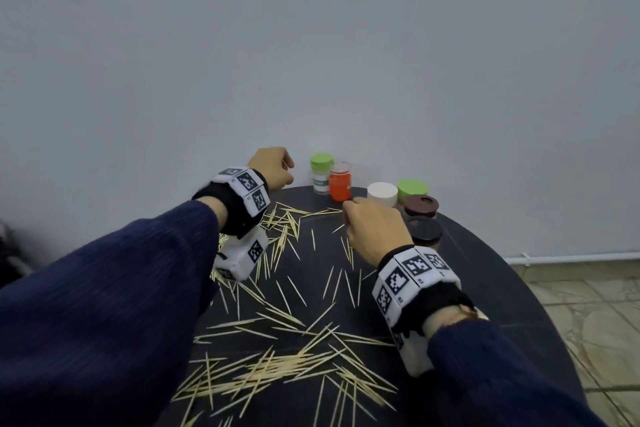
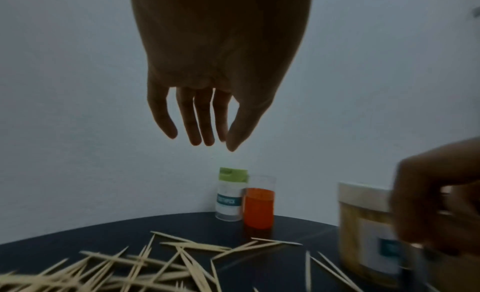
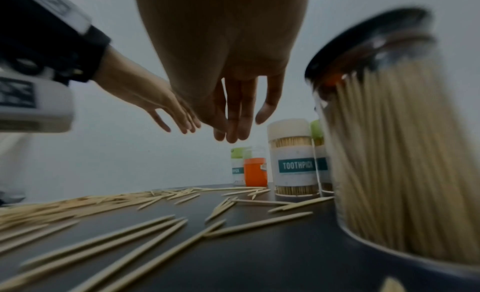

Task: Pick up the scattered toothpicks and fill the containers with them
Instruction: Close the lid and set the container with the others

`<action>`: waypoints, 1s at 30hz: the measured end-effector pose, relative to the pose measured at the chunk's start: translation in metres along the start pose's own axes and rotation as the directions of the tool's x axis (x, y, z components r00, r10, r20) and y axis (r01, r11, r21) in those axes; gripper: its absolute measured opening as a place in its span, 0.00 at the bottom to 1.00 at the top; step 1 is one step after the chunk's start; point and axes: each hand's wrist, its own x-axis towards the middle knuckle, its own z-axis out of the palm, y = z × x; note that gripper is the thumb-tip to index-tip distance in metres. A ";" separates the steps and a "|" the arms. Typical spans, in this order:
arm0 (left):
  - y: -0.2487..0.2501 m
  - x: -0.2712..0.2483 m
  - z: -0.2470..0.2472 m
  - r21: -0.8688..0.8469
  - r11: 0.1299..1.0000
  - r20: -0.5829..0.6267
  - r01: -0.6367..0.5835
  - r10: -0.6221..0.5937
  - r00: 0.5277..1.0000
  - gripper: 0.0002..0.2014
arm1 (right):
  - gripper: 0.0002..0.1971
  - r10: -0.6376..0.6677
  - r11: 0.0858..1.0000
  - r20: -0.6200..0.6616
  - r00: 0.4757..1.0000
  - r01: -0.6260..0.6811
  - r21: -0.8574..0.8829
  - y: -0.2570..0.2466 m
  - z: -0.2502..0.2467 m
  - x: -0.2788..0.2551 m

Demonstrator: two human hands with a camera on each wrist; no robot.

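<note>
The word "TOOTHPICK" is printed in pale capitals on a teal band across the white label of the white-lidded toothpick container [image 3: 294,158], seen in the right wrist view at about 3 o'clock from the orange container [image 3: 255,171]. On the green-lidded container [image 3: 237,165], at 9 o'clock from the orange one, only the letters "PICK" of a like teal band are seen, the rest being hidden. In the left wrist view the same band [image 2: 226,201] is too blurred to be read. Black-and-white square coded markers are borne by the wristbands [image 1: 250,188]; the tiny characters beside them cannot be read.
</note>
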 end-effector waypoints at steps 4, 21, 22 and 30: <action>-0.001 0.042 0.022 0.060 0.998 0.006 0.008 -0.009 1.000 0.23 | 0.11 -0.023 1.000 -0.015 1.000 0.023 0.003 0.003 0.008 0.013; 0.020 0.086 0.084 0.049 0.995 0.019 -0.082 0.081 0.997 0.28 | 0.09 -0.026 1.000 -0.052 0.998 0.026 -0.001 0.004 0.011 0.010; 0.021 0.083 0.083 0.028 0.997 0.002 -0.068 0.068 0.998 0.28 | 0.10 -0.025 1.000 -0.054 0.998 0.025 -0.004 0.003 0.010 0.009; 0.026 0.056 0.033 -0.045 0.998 -0.079 -0.049 0.045 0.996 0.33 | 0.11 -0.005 0.999 -0.024 1.000 0.004 -0.046 0.002 0.003 0.004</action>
